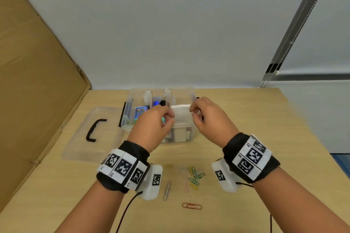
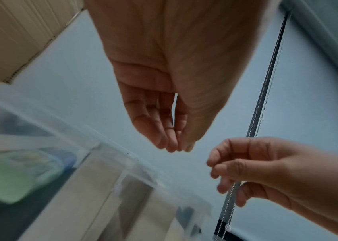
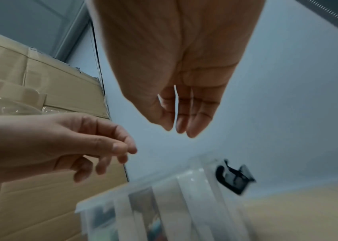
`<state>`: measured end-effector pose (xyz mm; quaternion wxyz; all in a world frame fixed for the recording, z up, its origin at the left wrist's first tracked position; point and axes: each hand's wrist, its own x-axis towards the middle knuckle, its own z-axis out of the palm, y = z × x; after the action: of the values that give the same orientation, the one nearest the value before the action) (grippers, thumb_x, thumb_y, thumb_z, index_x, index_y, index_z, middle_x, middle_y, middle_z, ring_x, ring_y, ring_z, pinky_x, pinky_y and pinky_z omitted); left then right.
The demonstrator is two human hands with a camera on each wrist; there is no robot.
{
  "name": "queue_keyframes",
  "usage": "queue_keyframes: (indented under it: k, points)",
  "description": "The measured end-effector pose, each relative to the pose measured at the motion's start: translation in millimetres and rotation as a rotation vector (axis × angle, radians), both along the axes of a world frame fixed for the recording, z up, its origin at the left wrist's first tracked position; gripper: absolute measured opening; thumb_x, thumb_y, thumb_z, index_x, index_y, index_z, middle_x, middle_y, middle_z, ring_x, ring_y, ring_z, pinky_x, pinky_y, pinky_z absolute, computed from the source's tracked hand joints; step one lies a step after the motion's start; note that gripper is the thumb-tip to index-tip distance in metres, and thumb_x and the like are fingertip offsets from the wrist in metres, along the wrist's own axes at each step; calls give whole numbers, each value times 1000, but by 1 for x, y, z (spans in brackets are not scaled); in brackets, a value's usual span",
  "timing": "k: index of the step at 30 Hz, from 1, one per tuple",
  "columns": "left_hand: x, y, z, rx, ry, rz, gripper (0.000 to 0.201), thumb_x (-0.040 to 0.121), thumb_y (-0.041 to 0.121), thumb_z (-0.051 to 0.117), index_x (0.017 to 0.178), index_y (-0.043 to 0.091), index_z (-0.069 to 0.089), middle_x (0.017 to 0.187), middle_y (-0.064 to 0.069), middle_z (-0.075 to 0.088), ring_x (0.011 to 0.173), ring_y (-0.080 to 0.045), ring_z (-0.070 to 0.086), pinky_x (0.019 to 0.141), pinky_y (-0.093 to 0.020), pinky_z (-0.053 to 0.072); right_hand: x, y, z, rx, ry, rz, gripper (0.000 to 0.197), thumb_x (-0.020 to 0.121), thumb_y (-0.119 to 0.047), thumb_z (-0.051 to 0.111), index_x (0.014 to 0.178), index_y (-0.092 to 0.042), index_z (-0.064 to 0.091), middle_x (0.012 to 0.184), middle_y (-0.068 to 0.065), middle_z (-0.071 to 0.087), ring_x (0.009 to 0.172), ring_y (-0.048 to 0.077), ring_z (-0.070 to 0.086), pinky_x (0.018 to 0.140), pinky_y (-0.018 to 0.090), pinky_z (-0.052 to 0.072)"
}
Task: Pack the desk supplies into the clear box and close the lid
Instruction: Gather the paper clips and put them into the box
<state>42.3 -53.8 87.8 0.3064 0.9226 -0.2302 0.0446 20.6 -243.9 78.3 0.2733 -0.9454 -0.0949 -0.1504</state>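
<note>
The clear box [image 1: 181, 139] stands open at the back of the desk, with a blue marker [image 1: 156, 103], a green-blue packet [image 1: 141, 110] and whitish packs inside. A white pack [image 1: 180, 112] lies on top in its right part. My left hand [image 1: 169, 117] and right hand [image 1: 192, 109] hover just above that pack, one at each end. In the wrist views the left hand's [image 2: 176, 148] and right hand's [image 3: 178, 132] fingers hang nearly straight, tips drawn together, with nothing between them. The box rim [image 2: 110, 143] is blurred below.
The clear lid [image 1: 79, 142] with its black handle [image 1: 94, 130] lies flat left of the box. Several coloured paper clips [image 1: 193, 176], a grey clip [image 1: 167, 190] and an orange clip [image 1: 191, 206] lie near me. A cardboard sheet [image 1: 37, 81] walls the left side.
</note>
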Motion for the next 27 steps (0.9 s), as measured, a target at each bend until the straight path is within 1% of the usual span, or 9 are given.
queue_keyframes:
  k: [3, 6, 9, 13, 16, 19, 21, 24, 27]
  points:
    - [-26, 12, -14, 58, 31, -14, 3, 89, 29, 58, 89, 31, 60, 83, 14, 58, 64, 0, 51, 59, -15, 38, -31, -4, -26, 5, -11, 26, 7, 89, -14, 54, 93, -19, 57, 91, -8, 51, 79, 4, 49, 69, 18, 44]
    - [-45, 19, -42, 208, 149, -6, 5, 89, 37, 57, 89, 33, 59, 86, 16, 59, 69, 1, 51, 62, -16, 40, -51, -10, -57, -90, 218, 100, 11, 89, -17, 55, 98, -22, 57, 97, -10, 50, 88, 5, 48, 75, 20, 43]
    - [-60, 23, -76, 402, 319, 2, 16, 85, 44, 59, 93, 30, 59, 92, 14, 61, 81, -4, 57, 67, -21, 43, -60, -11, -77, -272, 520, 221, 31, 89, -19, 58, 119, -20, 53, 119, -4, 48, 107, 16, 48, 91, 28, 43]
    - [-71, 25, -104, 445, 485, -3, 35, 76, 46, 70, 96, 22, 56, 94, 6, 60, 87, -14, 59, 76, -30, 48, -60, -1, -88, -351, 625, 266, 28, 88, -14, 56, 116, -14, 55, 121, 1, 47, 107, 21, 47, 88, 28, 41]
    - [-71, 27, -112, 380, 473, -7, 26, 78, 36, 70, 95, 21, 59, 93, 4, 61, 87, -15, 59, 78, -32, 50, -59, 7, -90, -332, 643, 215, 12, 89, -8, 51, 100, -10, 58, 110, 5, 52, 97, 22, 51, 80, 28, 41]
    - [-69, 30, -115, 355, 438, -43, 16, 83, 32, 65, 96, 22, 62, 96, 4, 64, 88, -13, 59, 81, -30, 51, -60, 15, -90, -383, 650, 168, 11, 91, -7, 45, 90, -17, 48, 97, 3, 45, 85, 17, 44, 72, 26, 36]
    - [-67, 28, -116, 380, 408, -79, 16, 85, 31, 62, 98, 22, 63, 99, 4, 64, 90, -14, 60, 81, -28, 50, -62, 22, -91, -421, 657, 117, 13, 90, -7, 43, 96, -17, 50, 99, 7, 48, 88, 21, 47, 71, 26, 34]
    - [-65, 23, -114, 468, 361, -137, 20, 84, 26, 59, 102, 17, 62, 102, 0, 64, 92, -18, 60, 79, -29, 49, -63, 34, -95, -486, 674, 46, 27, 90, -6, 44, 115, -4, 52, 117, 14, 52, 107, 27, 52, 78, 31, 42]
    - [-60, 21, -111, 504, 323, -187, 19, 84, 22, 56, 100, 14, 63, 94, -1, 63, 90, -21, 61, 75, -29, 47, -63, 38, -94, -439, 681, -3, 25, 89, -8, 49, 113, -3, 53, 119, 12, 48, 101, 26, 54, 77, 29, 43]
